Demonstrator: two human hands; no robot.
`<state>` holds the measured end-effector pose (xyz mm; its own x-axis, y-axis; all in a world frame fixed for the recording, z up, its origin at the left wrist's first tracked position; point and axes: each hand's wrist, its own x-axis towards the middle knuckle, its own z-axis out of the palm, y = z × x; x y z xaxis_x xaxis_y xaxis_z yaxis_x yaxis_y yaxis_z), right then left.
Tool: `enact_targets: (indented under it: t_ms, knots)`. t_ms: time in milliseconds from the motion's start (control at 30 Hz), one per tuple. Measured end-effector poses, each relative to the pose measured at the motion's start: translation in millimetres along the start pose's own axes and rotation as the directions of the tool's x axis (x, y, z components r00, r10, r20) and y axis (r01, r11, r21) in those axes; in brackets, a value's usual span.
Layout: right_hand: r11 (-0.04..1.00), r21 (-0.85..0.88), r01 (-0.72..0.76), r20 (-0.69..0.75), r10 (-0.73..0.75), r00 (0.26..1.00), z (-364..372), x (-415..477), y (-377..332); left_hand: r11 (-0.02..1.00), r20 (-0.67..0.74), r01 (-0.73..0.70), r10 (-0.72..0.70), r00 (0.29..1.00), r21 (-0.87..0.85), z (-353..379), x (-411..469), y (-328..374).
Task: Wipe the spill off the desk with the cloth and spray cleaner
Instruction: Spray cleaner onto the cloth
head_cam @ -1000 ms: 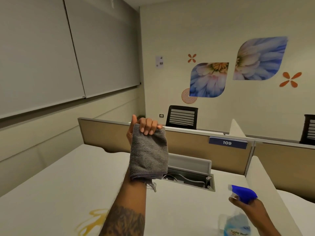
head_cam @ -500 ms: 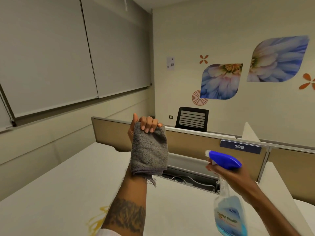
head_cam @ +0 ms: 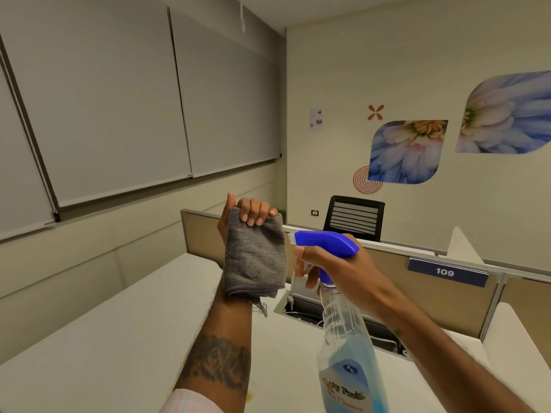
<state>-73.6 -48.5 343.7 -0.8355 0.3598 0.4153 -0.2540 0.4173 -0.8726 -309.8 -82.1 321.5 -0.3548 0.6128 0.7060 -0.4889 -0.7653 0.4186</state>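
My left hand (head_cam: 249, 214) is raised above the desk, its fingers shut over the top edge of a folded grey cloth (head_cam: 255, 257) that hangs down over my wrist. Right beside it, my right hand (head_cam: 334, 268) grips the neck of a clear spray bottle (head_cam: 347, 353) with blue liquid and a blue trigger head. The nozzle points left at the cloth, almost touching it. Of the yellow spill only a faint trace (head_cam: 250, 397) shows at the bottom edge of the white desk (head_cam: 119, 338), beside my left forearm.
An open cable tray (head_cam: 301, 312) is set in the desk behind my hands. Tan partition panels (head_cam: 447, 302) with a "109" sign (head_cam: 445, 272) bound the far side. A black chair (head_cam: 353, 217) stands beyond them. White dividers rise at right.
My right hand has lifted the spray bottle up and leftward until the nozzle is beside the cloth. The view has turned up and left, so the spill has nearly left the frame.
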Motion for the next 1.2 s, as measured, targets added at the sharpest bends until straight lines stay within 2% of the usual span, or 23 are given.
enact_targets:
  t_ms: [300,467,700,900,1200]
  knots:
    - [0.992,-0.099,0.077,-0.102,-0.087,0.991,14.6,2.8,-3.6,0.999,0.097,-0.035,0.036,0.995,-0.009,-11.3,-0.2,16.1]
    - [0.996,-0.065,0.06,-0.145,-0.069,0.987,18.0,-0.9,-0.9,0.998,0.114,-0.054,0.055,0.992,-0.013,-13.7,-3.0,22.2]
    - [0.999,-0.028,0.015,-0.142,-0.019,0.99,21.2,-8.1,2.0,0.998,0.147,-0.059,0.061,0.987,-0.023,-12.4,-5.2,27.5]
    - [0.988,-0.143,0.064,-0.099,-0.079,0.992,20.5,-13.3,1.4,0.998,0.114,-0.053,0.056,0.992,-0.023,-8.2,-8.1,31.0]
    - [0.999,-0.033,0.041,-0.153,-0.045,0.987,24.8,-23.3,5.2,0.998,0.113,-0.055,0.058,0.992,-0.032,-4.4,-11.7,31.2]
